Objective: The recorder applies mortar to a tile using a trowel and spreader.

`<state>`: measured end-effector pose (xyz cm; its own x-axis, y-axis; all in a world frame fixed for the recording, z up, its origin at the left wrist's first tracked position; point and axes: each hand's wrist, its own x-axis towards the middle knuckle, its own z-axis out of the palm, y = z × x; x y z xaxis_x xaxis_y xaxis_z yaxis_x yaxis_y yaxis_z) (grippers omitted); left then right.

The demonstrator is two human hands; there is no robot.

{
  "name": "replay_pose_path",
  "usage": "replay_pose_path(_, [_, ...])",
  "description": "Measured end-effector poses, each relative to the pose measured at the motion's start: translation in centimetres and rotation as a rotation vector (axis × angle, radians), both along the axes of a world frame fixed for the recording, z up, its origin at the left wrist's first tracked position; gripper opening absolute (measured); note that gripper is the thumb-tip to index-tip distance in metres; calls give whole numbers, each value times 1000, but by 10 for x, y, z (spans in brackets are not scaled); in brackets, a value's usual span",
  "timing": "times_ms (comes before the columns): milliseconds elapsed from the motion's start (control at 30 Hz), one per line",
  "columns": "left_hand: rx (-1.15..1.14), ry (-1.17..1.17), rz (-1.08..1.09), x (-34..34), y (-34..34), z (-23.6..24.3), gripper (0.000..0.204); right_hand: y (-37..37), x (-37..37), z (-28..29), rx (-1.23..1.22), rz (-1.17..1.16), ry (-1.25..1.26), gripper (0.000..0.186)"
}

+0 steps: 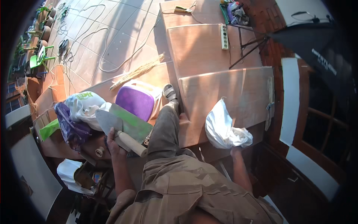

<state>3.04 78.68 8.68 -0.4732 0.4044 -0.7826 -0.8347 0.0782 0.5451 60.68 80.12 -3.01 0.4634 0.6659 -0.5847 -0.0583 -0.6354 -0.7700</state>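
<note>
At the left, my left hand is closed around a trowel with a pointed grey blade. Its pale wooden handle slants down toward my leg. A flat green-and-grey plate lies against the blade; whether my hand also holds it cannot be seen. To the right, my right hand grips the gathered lower end of a white cloth-like bag, whose other end points away from me. Most of those fingers are hidden under its folds.
Beside my left hand are a white plastic bag, a purple bag and a purple-topped stool. Straw-like bristles lie beyond. Board-covered steps carry a power strip and tripod. A cord crosses the tiles.
</note>
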Motion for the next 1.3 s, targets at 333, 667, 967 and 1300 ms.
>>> replay_pose_path(333, [66, -100, -64, -28, 152, 61, 31, 113, -88, 54, -256, 160, -157, 50])
replay_pose_path(667, [95, -33, -38, -78, 224, 81, 30, 248, -82, 114, -646, 386, -300, 44])
replay_pose_path(967, [168, -88, 71, -117, 376, 52, 33, 363, -45, 62, -349, 146, -157, 31])
replay_pose_path(1300, [227, 9, -16, -187, 592, 85, 33, 578, -132, -14, -181, -20, 218, 41])
